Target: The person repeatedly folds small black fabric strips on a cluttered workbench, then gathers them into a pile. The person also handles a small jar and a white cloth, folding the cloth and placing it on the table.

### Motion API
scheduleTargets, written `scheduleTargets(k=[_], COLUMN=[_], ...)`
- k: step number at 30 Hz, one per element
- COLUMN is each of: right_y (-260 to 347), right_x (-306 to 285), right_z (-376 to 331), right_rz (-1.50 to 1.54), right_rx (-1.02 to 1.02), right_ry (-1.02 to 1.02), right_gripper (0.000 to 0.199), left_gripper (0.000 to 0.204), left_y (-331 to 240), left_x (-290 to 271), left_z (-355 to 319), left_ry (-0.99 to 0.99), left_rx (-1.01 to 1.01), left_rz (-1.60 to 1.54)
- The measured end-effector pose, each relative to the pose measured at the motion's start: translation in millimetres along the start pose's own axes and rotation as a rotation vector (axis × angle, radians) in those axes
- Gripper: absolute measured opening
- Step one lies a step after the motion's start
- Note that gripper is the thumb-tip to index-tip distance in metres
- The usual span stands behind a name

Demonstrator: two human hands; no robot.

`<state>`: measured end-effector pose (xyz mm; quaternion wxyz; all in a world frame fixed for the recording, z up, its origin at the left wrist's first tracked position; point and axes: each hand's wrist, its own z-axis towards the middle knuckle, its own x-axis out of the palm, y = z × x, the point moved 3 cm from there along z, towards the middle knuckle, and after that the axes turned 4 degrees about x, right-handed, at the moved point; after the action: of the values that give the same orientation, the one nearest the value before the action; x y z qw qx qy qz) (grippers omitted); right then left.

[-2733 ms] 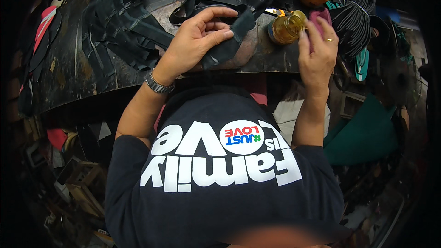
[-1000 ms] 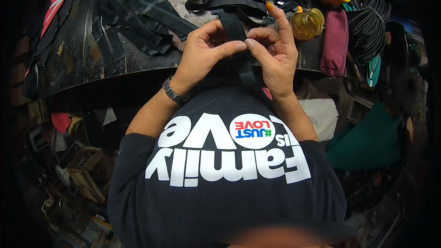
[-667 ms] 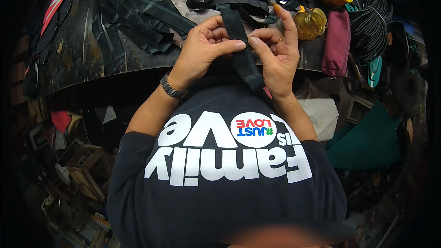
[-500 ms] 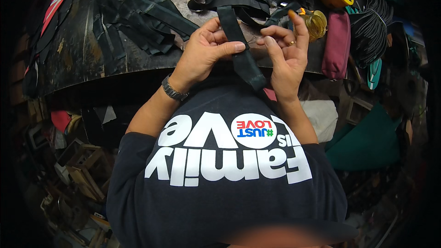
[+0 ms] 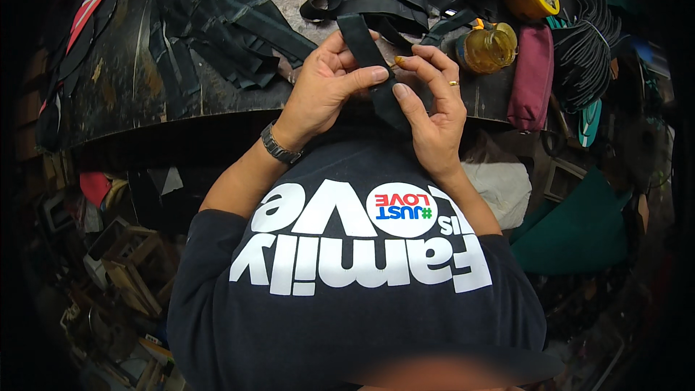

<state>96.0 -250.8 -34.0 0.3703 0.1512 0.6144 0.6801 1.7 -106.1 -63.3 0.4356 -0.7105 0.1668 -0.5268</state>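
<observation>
Both hands now pinch the flat black rubber strap between them: left hand thumb pressing its edge, right hand fingertips on the other side. A moment ago the right hand was wrapped over it; grip has opened to fingertips, looks like fine adjusting. Strap's long axis runs away from the hands, far end toward the black strap pile on the dark surface.

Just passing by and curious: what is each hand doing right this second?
Left hand: closed on the black strap, thumb pressing across it.
Right hand: fingers curled, thumb and fingertips pinching the same strap lower down.
</observation>
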Motion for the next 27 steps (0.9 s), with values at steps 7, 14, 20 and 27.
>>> scheduleTargets(k=[7, 14, 20, 27], right_y=[-1, 3, 10, 3], right_x=[3, 1, 6, -11], right_z=[3, 8, 12, 10], right_rz=[0.070, -0.342, -0.518, 0.308], right_rx=[-0.007, -0.301, -0.503, 0.001], right_ry=[0.001, -0.078, 0.069, 0.222], right_gripper=[0.024, 0.031, 0.034, 0.091], left_gripper=[0.048, 0.041, 0.046, 0.039], left_y=[3, 2, 2, -4], left_x=[-3, -5, -4, -13], left_z=[-2, -7, -7, -1], left_ry=[-0.005, 0.001, -0.016, -0.002], left_rx=[-0.010, -0.088, -0.028, 0.031], left_rz=[0.002, -0.150, -0.054, -0.120])
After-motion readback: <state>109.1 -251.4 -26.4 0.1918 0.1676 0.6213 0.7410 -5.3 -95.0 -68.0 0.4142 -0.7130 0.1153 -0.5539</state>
